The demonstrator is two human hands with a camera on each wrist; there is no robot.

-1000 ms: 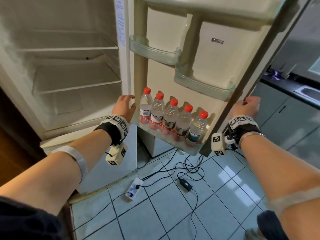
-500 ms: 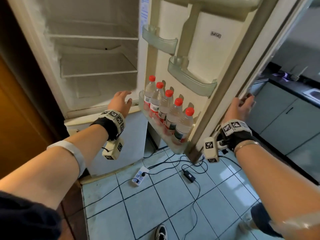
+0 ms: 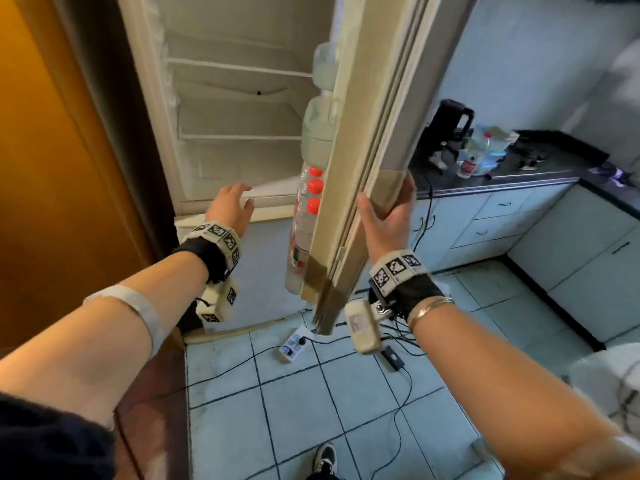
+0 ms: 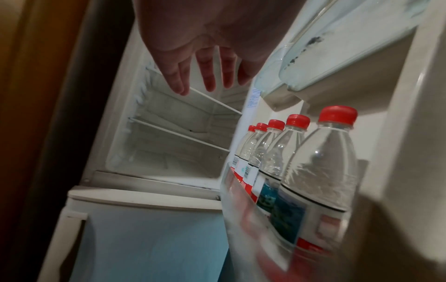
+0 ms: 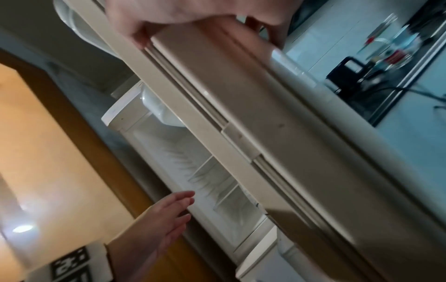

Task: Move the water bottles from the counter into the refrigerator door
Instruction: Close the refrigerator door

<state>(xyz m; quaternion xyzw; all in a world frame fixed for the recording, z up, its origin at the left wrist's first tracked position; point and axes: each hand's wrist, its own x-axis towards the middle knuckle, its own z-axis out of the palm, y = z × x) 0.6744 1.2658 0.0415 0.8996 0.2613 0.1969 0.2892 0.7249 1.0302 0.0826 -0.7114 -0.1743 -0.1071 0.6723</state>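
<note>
Several clear water bottles with red caps [image 3: 313, 188] [image 4: 316, 171] stand in a row in the lowest bin of the refrigerator door [image 3: 360, 161] [image 5: 277, 124]. The door is half swung toward the cabinet and I see it edge-on in the head view. My right hand [image 3: 388, 216] [image 5: 193, 17] grips the door's outer edge, thumb on the inner side and fingers round the outside. My left hand [image 3: 232, 209] [image 4: 205, 63] [image 5: 169, 215] hovers in front of the open refrigerator compartment with fingers straight and spread, holding nothing.
The refrigerator interior [image 3: 235, 116] has bare white shelves. On the dark counter [image 3: 502, 171] at right sit a black kettle [image 3: 450, 123] and a plastic pack of bottles [image 3: 485, 150]. A power strip [image 3: 294, 344] and cables lie on the tiled floor. A wooden door [image 3: 52, 168] is at left.
The refrigerator door has swung well toward shut under my right hand, whose grip moved round its edge. My left hand stayed in front of the compartment, off the door bin.
</note>
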